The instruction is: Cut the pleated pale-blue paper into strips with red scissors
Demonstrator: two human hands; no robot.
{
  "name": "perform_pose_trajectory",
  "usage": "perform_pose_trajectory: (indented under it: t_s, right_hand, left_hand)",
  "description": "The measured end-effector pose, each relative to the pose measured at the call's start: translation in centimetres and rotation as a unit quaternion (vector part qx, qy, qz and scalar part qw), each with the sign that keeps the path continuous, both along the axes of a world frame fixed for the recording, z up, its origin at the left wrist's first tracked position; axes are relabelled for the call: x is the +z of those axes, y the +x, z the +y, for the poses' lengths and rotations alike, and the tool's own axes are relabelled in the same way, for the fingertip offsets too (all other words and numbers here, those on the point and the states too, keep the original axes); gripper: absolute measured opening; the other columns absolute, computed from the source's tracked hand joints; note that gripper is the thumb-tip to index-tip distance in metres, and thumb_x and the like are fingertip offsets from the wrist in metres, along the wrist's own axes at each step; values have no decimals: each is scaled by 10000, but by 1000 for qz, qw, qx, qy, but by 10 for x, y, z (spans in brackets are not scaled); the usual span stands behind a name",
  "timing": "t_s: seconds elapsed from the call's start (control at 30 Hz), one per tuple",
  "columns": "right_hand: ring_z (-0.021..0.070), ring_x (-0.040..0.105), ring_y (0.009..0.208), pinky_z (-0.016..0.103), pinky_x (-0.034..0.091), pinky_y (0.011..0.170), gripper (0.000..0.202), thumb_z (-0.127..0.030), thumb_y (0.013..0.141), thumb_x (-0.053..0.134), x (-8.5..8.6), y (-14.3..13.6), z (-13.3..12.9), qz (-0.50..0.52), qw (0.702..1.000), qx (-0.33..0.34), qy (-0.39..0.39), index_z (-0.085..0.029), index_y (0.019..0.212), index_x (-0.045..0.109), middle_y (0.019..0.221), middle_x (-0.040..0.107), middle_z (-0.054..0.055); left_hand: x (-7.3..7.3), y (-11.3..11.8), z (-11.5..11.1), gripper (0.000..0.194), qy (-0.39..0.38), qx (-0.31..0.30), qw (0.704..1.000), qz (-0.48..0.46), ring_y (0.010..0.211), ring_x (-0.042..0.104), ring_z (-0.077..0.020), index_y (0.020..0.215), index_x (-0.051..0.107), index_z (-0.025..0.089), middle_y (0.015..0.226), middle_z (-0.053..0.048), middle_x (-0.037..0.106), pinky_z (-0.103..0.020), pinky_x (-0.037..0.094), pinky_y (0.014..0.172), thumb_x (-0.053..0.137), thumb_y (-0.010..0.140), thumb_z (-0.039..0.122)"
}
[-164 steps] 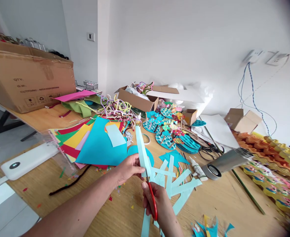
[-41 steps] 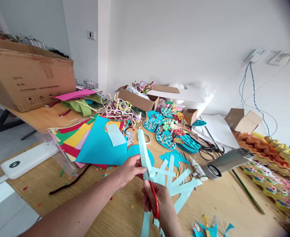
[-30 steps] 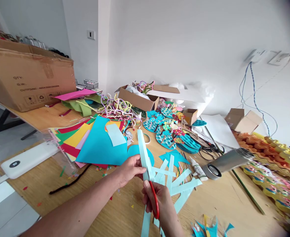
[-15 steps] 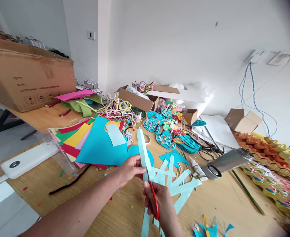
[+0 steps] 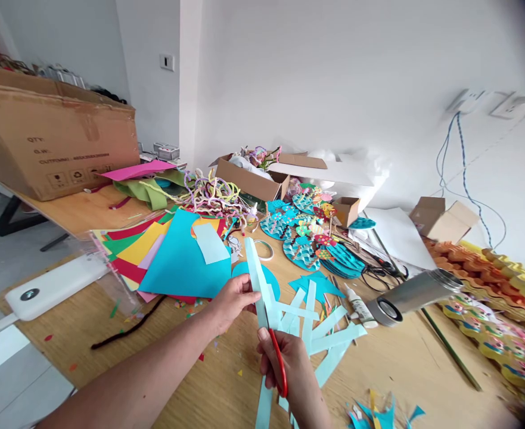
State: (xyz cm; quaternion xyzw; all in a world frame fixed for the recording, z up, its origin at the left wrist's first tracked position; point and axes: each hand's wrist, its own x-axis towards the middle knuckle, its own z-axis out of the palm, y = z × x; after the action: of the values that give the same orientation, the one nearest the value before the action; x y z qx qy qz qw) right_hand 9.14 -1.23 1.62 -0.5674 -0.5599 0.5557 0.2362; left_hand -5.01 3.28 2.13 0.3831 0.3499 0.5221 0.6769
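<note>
My left hand (image 5: 235, 301) pinches a long strip of pale blue paper (image 5: 254, 265) between thumb and fingers, its far end pointing up and away. Red-handled scissors (image 5: 281, 363) are gripped in my right hand (image 5: 295, 369), with the blades lying along the strip close to my left thumb. Several cut pale blue strips (image 5: 334, 342) lie crossed on the table just beyond and beside my right hand. Under and past the held strip are a blue paper round (image 5: 266, 285) and a roll of tape (image 5: 263, 250).
Coloured paper sheets (image 5: 186, 262) are stacked to the left, near a white device (image 5: 52, 289). On the right lie a glue bottle (image 5: 359, 307), a steel flask (image 5: 416, 295) and egg trays (image 5: 490, 333). Decorated blue plates (image 5: 300, 253) and a cardboard box (image 5: 248, 179) stand at the back.
The strip's far end has tilted slightly left, and my left hand has shifted a little left and back along it. The scissors stay at the paper.
</note>
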Motion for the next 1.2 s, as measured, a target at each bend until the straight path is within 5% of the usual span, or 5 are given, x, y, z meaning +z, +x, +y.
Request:
perform_pose_trajectory:
  t_s: [0.47, 1.2]
  right_hand:
    - [72, 447, 358, 188, 286, 376, 515, -604, 756, 462, -1, 5, -1, 52, 996, 55, 49, -112, 611, 508, 469, 520, 15]
    - [73, 447, 311, 171, 265, 318, 513, -642, 698, 497, 2, 2, -1, 28, 999, 17, 24, -132, 646, 481, 441, 518, -12]
  left_hand:
    - [5, 1, -4, 202, -10, -15, 1000, -1, 721, 566, -160, 836, 565, 141, 745, -27, 597, -282, 436, 628, 632, 655, 199]
    - [4, 3, -6, 201, -11, -29, 1000, 3, 686, 556, -139, 831, 577, 139, 748, -29, 597, -249, 439, 589, 641, 660, 221]
